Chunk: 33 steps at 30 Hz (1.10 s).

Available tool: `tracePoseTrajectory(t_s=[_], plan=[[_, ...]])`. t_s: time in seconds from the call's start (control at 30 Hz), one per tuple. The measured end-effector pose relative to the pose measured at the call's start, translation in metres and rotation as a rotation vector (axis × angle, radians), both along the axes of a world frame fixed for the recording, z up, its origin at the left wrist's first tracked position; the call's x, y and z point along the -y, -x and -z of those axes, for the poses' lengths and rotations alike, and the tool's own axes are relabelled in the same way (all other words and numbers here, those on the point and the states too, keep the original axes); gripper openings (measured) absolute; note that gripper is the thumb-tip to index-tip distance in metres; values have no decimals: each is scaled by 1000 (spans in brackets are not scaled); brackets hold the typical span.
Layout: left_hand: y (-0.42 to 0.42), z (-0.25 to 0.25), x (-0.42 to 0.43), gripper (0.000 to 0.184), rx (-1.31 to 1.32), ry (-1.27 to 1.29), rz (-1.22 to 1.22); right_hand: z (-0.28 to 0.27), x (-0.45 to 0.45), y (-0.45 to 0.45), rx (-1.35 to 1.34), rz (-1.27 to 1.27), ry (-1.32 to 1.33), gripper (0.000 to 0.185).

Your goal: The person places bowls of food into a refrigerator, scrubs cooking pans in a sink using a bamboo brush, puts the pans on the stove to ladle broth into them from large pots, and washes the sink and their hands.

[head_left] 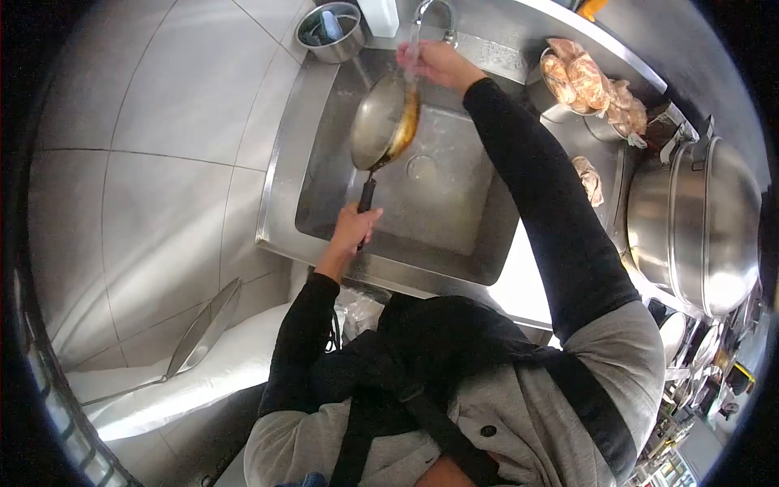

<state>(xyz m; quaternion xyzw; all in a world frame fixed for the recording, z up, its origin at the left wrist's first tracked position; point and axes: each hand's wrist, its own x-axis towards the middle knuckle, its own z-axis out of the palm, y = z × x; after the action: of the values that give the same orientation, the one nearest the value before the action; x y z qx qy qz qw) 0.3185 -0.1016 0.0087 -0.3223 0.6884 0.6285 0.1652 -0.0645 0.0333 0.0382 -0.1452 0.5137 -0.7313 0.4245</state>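
The left hand (pixel 355 226), at the centre left of the frame, is wrapped round the handle (pixel 367 195) of a pan (pixel 381 122). The pan is tilted over the sink (pixel 442 195) in the upper middle, brown along its right side. The right hand (pixel 436 65) reaches to the far side, fingers in the water (pixel 415 36) falling from the tap (pixel 451 37); from here I can't tell whether they pinch anything or touch the pan. The right sleeve (pixel 535 178) cuts across the sink's right side and hides part of the counter behind it. By the sink's upper left corner stands a small pot (pixel 341 50) with something blue (pixel 331 26) inside, and just beside it a white object (pixel 379 18). At upper right, bags (pixel 580 77) fill a container, a crumpled bag (pixel 588 180) lies below them, and a big steel pot (pixel 690 219) crowds the right edge. Lower left, a long-handled tool (pixel 203 337) lies across a white bundle (pixel 235 361)
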Motion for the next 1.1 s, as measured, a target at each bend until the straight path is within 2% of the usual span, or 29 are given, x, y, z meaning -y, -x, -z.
tracePoseTrajectory(t_s=[0.07, 0.13, 0.17, 0.2, 0.23, 0.27, 0.3, 0.43, 0.47, 0.53, 0.6, 0.7, 0.73, 0.8, 0.83, 0.87, 0.93, 1.0, 1.03, 1.07, 1.1], plan=[[18, -10, -7, 21, 72, -476, -119, -25, 16, -1, -69, -82, 79, 24], [33, -11, -7, 25, 121, -943, -226, -52, 21, -7, -111, -235, -73, 25], [39, -14, -8, 25, 115, -1062, -251, -60, 23, -11, -133, -312, -152, 26], [43, -16, -10, 25, 112, -1183, -276, -68, 23, -18, -128, -121, -20, 26], [46, -18, -13, 26, 112, -1304, -297, -75, 25, -17, -110, -249, -67, 28], [47, -18, -16, 17, 69, -1451, -289, -75, 26, -12, -89, -371, -115, 30], [48, -18, -16, 16, 77, -1470, -267, -74, 26, -8, -65, -488, -164, 31], [41, -16, -17, 8, 134, -1509, -224, -45, 28, 12, -312, -101, -131, 43], [36, -16, -17, 6, 136, -1522, -213, -46, 31, 11, -258, -144, -174, 45], [27, -10, -16, 3, 106, -1553, -188, -73, 19, -3, -572, -505, -428, 37], [20, -12, -16, 2, 63, -1621, -175, -76, 8, -6, -944, -675, -708, 31], [11, -9, -25, 2, 46, -1690, -212, -64, -2, 7, -1599, -576, -1150, 29], [13, -9, -26, 3, 37, -1705, -223, -61, -1, 10, -1357, -451, -976, 28], [16, -6, -26, 8, 152, -1481, -225, -62, 7, 11, -881, -211, -622, 27], [13, -4, -26, 10, 209, -1369, -231, -61, 8, 11, -1080, -241, -642, 28], [7, 2, -25, 11, 196, -1125, -170, -70, 7, 4, -1281, -271, -656, 29], [-4, 12, -18, 13, 169, -634, -52, -76, 3, -21, -995, -248, -444, 32], [-7, -3, -15, 13, 163, -175, 130, -72, -5, -51, -14, -132, -11, 39], [-9, -9, -13, 15, 162, 56, 216, -49, -12, -44, 82, -247, -119, 42], [-17, -4, -12, 16, 13, 326, 273, -15, -26, -35, 177, -363, -225, 47], [-27, 6, -12, 19, -138, 598, 331, 5, -45, -32, 45, -400, -394, 39]])
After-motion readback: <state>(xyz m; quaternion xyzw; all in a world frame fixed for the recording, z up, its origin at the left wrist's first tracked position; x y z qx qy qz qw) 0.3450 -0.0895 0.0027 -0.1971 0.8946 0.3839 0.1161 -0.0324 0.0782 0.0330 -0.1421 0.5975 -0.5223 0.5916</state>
